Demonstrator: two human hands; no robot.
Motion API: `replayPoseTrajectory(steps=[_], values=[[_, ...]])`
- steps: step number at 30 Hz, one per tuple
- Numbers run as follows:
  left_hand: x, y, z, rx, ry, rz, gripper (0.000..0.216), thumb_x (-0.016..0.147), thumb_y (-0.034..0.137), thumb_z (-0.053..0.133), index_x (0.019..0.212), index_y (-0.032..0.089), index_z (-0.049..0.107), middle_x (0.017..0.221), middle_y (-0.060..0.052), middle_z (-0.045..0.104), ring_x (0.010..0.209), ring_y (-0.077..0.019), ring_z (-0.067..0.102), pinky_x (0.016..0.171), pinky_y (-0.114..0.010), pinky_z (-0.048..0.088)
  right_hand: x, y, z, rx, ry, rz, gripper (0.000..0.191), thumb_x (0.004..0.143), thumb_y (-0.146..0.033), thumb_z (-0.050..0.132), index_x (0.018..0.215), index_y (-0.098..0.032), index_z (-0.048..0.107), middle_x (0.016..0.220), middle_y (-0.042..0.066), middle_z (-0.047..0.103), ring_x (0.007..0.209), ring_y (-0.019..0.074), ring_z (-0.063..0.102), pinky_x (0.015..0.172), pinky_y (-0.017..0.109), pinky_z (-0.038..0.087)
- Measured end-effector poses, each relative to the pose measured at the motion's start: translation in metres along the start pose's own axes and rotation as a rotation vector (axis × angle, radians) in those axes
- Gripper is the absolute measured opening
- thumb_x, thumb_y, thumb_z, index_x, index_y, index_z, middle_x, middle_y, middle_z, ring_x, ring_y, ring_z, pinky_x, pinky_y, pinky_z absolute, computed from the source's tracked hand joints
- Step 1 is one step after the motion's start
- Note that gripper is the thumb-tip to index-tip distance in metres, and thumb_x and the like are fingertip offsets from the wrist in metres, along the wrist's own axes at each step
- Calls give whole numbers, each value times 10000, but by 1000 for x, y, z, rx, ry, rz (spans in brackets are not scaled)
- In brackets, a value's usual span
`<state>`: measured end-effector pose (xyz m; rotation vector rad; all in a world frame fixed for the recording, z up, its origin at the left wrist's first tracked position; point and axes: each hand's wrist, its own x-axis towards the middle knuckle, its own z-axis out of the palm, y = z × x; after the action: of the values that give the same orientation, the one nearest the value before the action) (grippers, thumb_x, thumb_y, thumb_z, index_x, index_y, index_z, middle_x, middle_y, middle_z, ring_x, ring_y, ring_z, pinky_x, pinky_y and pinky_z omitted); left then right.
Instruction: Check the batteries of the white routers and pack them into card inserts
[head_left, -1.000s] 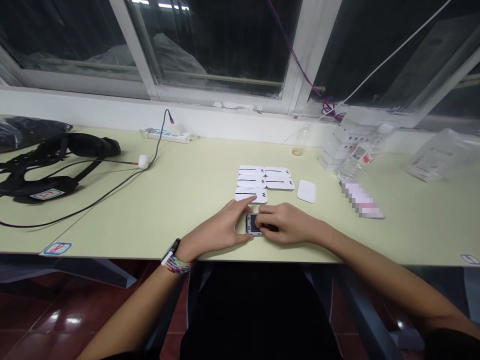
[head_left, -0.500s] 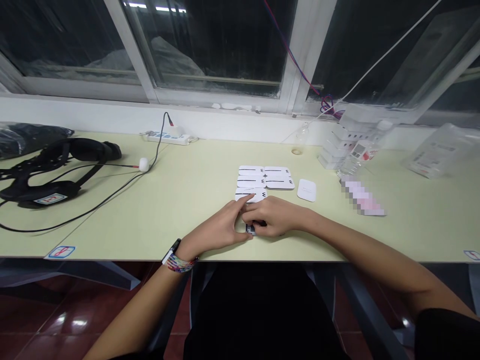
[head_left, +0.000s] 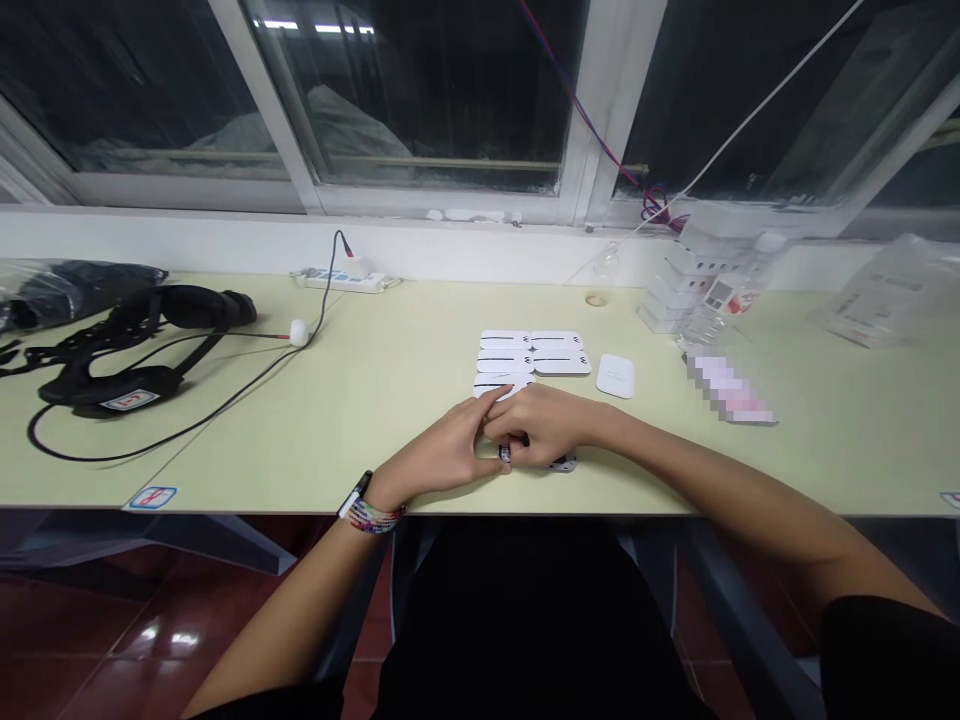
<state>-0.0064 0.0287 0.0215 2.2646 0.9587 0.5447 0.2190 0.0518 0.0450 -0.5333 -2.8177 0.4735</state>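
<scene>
In the head view, a small dark rectangular device (head_left: 564, 462) is seen near the front edge of the pale green tabletop (head_left: 375, 400), mostly covered by the right hand (head_left: 544, 428), whose fingers are curled around it. The left hand (head_left: 442, 455) is laid against its left end; whether those fingers grip it cannot be told. White black-lined cards (head_left: 532, 352) are laid just beyond.

You have bare table (head_left: 360, 390) to the left of your left hand (head_left: 442, 455), but white cards (head_left: 531, 355) lie just beyond your right hand (head_left: 544, 430), and stacked boxes (head_left: 675, 290) crowd the far right.
</scene>
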Motion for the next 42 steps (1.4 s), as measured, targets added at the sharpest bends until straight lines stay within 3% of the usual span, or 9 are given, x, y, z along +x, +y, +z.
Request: replayPoseTrajectory(steps=[3, 6, 9, 14, 18, 23, 28, 35, 42], values=[[1, 2, -1, -19, 7, 13, 927, 877, 350, 867, 1687, 324, 417, 1681, -110, 550, 1525, -391, 550, 1250, -556, 474, -3, -1, -8, 74, 96, -26, 190, 734, -122, 577, 691, -233, 428, 710, -40, 536, 650, 134, 436, 614, 294, 309], [1, 3, -1, -26, 15, 21, 790, 873, 340, 873, 1582, 303, 525, 1553, -106, 655, 1412, -384, 637, 1194, -545, 514, -8, 0, -20, 151, 278, -49, 117, 795, -115, 545, 788, -225, 583, 755, -31, 600, 662, 133, 481, 641, 281, 365], [1, 3, -1, -28, 11, 19, 886, 873, 321, 868, 1651, 307, 444, 1500, -110, 685, 1368, -371, 663, 1193, -549, 506, -19, 0, -25, 81, 430, 7, 201, 922, -137, 534, 971, -209, 715, 794, -14, 646, 677, 138, 516, 666, 281, 393], [0, 4, -1, -20, 7, -3, 1002, 883, 356, 862, 1732, 328, 329, 1588, -121, 626, 1465, -373, 601, 1241, -552, 464, -40, -12, -5, -190, 265, 115, 231, 1003, -352, 705, 1185, -226, 768, 1107, 89, 726, 917, 225, 632, 779, 336, 458], [-1, 3, 0, 13, -13, -20, 1020, 889, 413, 866, 1745, 324, 319, 1618, -130, 606, 1546, -385, 522, 1275, -577, 422, -45, -20, 11, -217, 177, 174, 274, 1022, -378, 710, 1232, -204, 728, 1138, 126, 717, 998, 278, 634, 856, 397, 506], [-2, 2, 1, 0, -8, -3, 1026, 864, 395, 882, 1736, 332, 345, 1542, -111, 671, 1519, -390, 550, 1267, -573, 424, -51, -32, -5, -145, 303, 231, 224, 920, -313, 748, 1107, -216, 670, 1072, 93, 691, 932, 264, 631, 809, 388, 509], [-1, 3, 1, -23, -18, -11, 1014, 851, 332, 873, 1723, 318, 357, 1412, -93, 736, 1449, -387, 607, 1254, -573, 425, -92, -45, -22, -17, 418, 385, 216, 922, -284, 750, 1108, -255, 644, 1143, 80, 728, 1045, 283, 685, 895, 415, 562], [0, 2, 1, 9, -22, -9, 996, 860, 336, 863, 1717, 317, 356, 1418, -96, 722, 1469, -387, 573, 1266, -606, 410, -155, -33, 7, 67, 563, 581, 388, 872, -308, 796, 1244, -294, 687, 1262, 74, 772, 1147, 320, 763, 1032, 524, 637], [-1, -1, 1, 7, -28, -19, 1002, 856, 322, 872, 1715, 334, 356, 1418, -93, 710, 1432, -374, 604, 1253, -587, 428, -169, -29, 25, 192, 565, 694, 510, 855, -343, 818, 1345, -304, 681, 1274, 75, 792, 1152, 324, 791, 1072, 546, 656]])
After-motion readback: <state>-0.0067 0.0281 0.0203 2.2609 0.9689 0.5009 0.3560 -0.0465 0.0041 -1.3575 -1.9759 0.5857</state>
